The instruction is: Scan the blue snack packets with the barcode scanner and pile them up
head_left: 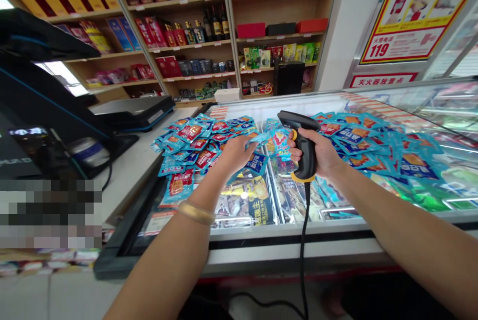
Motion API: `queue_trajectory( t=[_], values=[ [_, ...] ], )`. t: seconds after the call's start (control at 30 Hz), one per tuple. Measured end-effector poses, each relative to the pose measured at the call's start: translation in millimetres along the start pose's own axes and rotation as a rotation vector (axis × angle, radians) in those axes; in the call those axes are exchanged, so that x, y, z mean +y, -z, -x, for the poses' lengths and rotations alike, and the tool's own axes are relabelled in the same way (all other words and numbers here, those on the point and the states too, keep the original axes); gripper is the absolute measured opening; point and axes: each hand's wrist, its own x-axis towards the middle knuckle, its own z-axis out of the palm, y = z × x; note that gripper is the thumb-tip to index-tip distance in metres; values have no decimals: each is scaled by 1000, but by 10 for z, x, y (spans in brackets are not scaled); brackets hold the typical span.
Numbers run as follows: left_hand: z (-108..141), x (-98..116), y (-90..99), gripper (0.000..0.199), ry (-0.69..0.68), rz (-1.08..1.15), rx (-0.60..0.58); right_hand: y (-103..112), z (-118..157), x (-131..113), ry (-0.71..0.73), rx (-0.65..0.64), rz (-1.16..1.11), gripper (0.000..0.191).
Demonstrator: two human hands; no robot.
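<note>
stocked shelves point(280, 10) stand behind a glass-topped freezer point(269, 251) heaped with snack packets point(194, 142); the right hand point(324, 153) curls its fingers round a black scanner point(306, 158), the left hand point(236, 153) pinches a light-blue packet point(276, 142) beside it, fingertips nearly together.

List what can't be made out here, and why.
In the head view:
Small print on the packet between left hand and scanner: blurred.
Far end of the scanner's cable: cut off by the bottom edge.
Part of the scanner's grip: hidden by the right hand.
What lies beneath the right packet pile: covered by it.
</note>
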Motion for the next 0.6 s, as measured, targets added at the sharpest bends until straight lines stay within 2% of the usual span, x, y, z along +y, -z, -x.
queue_trajectory(
  t=[0.1,0.23,0.3,0.47,0.6],
  values=[
    [-36,6,-50,27,204,337,111,-3,15,-15,9,-14,-4,19],
    [-31,66,-77,13,330,885,123,-10,23,-1,-13,-41,36,20],
    [-14,101,-63,5,361,1023,116,-20,32,8,-34,-65,74,21],
    [-11,137,-17,6,449,1344,125,-39,63,18,-109,-139,156,21],
    [-30,132,-15,8,454,1404,183,-34,65,36,-143,-162,186,22]
  ],
)
